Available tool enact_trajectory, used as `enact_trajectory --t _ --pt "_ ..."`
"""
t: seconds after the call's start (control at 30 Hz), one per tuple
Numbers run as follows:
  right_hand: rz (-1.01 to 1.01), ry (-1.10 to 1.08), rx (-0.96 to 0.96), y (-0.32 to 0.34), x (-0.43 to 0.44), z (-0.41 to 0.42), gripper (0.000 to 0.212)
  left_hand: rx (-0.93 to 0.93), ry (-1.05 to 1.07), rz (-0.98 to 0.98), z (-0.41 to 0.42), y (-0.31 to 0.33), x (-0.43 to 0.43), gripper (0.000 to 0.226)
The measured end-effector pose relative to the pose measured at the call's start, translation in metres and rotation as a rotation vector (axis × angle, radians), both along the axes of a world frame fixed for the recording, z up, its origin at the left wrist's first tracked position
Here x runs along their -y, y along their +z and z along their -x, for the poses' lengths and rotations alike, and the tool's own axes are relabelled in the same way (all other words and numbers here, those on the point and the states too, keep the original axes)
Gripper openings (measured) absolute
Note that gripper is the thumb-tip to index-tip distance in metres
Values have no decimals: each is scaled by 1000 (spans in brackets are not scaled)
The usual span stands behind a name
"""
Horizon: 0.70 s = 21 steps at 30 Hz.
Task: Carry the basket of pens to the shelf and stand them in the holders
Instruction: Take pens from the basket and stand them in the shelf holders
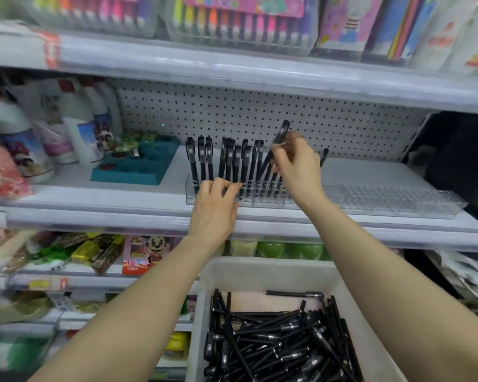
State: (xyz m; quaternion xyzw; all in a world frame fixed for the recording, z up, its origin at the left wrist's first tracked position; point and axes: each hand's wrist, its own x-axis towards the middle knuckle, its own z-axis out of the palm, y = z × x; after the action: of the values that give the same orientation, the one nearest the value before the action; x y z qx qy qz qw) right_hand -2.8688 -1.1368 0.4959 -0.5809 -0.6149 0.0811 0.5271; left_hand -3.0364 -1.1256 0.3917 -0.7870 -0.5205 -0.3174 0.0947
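A white basket [260, 274] at the bottom holds a heap of black pens [276, 340]. On the middle shelf [94, 213] lies a clear plastic holder [262, 201] with several black pens [226, 161] standing upright in its holes. My right hand [295, 164] pinches one black pen [276, 144], tilted, its lower end among the standing pens. My left hand [213, 210] rests on the holder's front left part, fingers curled around its edge. A second clear holder [398, 199] lies to the right, with no pens in it.
A teal tray [133, 166] with small clips sits left of the holder. Bottles [80, 128] stand at the far left. A pegboard [260, 117] backs the shelf. Marker sets [232, 20] fill the upper shelf, and packaged goods [94, 252] the lower shelves.
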Motion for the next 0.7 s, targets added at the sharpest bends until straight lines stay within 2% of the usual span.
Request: enact_trajectory --t 0.27,0.43,0.57,0.7 --pt "31 -35 68 -13 -20 13 24 36 -14 -55 -1 -7 -3 46" --pt "58 -39 145 -17 -27 16 16 37 -13 -67 -1 -9 -5 46" --pt "168 -53 262 -37 -25 18 14 48 -25 -89 -1 -10 -6 46" --pt "189 -85 257 -45 -24 20 15 55 -30 -91 -1 -10 -6 46"
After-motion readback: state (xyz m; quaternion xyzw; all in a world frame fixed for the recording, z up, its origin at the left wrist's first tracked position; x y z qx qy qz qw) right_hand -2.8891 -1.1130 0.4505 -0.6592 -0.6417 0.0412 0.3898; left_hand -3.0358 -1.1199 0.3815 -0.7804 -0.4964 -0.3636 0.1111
